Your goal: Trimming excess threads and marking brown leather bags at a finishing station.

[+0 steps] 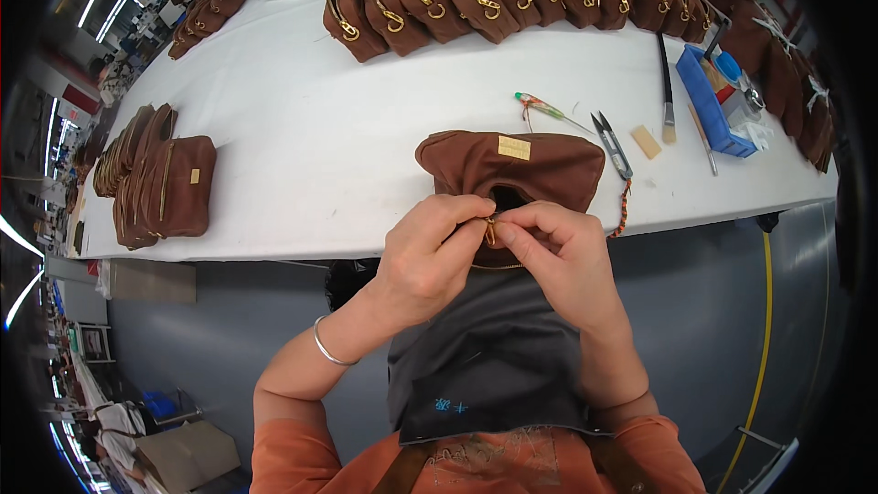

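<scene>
A brown zippered pouch [558, 160] with a pale label patch lies at the table's front edge, its mouth partly open toward me. At that opening my left hand [430, 252] and my right hand [562, 252] meet, fingertips pinched together. Between them is a small gold-coloured zipper pull [490, 233], which both hands grip. My fingers hide part of the pull and the zipper around it. The pouch's lower side hangs over the edge, against my dark apron [489, 338].
Thread snips [611, 146], a green-handled awl [549, 112], a tan block [646, 142] and a brush [667, 91] lie right of the pouch. Beside them stands a blue tray [713, 114]. Similar brown pouches fill the far side [457, 0] and the left [174, 187] of the white table [293, 110].
</scene>
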Available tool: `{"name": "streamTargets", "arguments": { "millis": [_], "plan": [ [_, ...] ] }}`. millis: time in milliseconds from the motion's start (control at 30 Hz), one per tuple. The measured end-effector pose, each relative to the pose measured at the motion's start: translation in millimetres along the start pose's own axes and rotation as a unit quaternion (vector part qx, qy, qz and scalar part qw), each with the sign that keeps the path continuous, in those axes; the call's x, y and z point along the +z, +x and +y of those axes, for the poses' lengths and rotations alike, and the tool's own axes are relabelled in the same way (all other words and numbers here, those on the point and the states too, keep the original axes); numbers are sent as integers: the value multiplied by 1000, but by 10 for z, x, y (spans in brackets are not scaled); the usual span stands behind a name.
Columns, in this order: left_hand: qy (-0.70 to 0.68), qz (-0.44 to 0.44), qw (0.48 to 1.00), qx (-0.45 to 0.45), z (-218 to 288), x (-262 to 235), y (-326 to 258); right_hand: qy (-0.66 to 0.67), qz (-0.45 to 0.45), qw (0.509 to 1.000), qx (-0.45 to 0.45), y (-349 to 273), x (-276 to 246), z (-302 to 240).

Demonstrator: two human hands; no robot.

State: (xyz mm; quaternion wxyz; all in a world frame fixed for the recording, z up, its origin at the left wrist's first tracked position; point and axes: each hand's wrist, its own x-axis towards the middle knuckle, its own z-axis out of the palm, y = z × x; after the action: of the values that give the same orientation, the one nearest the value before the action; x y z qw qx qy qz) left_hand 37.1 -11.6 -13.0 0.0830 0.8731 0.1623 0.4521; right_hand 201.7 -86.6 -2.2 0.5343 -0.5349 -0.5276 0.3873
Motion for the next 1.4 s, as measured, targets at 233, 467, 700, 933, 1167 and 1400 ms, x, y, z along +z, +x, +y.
{"name": "streamTargets", "arguments": {
  "millis": [233,467,700,933,1167,1400],
  "plan": [
    [3,-33,997,75,-42,-22,52,58,-8,997,49,18,-25,3],
    [13,-40,995,93,-85,-20,50,50,29,998,20,3,55,64],
    [-79,22,988,-130,-83,66,-78,174,50,981,70,125,240,301],
    [-124,78,966,-214,-102,141,-139,158,70,984,47,83,223,257],
    [-203,113,918,-322,-126,46,-163,-272,265,917,-124,-26,-922,358],
    [-228,141,896,-354,-137,138,-125,-595,216,763,-130,-13,-1798,639]
  ]
}}
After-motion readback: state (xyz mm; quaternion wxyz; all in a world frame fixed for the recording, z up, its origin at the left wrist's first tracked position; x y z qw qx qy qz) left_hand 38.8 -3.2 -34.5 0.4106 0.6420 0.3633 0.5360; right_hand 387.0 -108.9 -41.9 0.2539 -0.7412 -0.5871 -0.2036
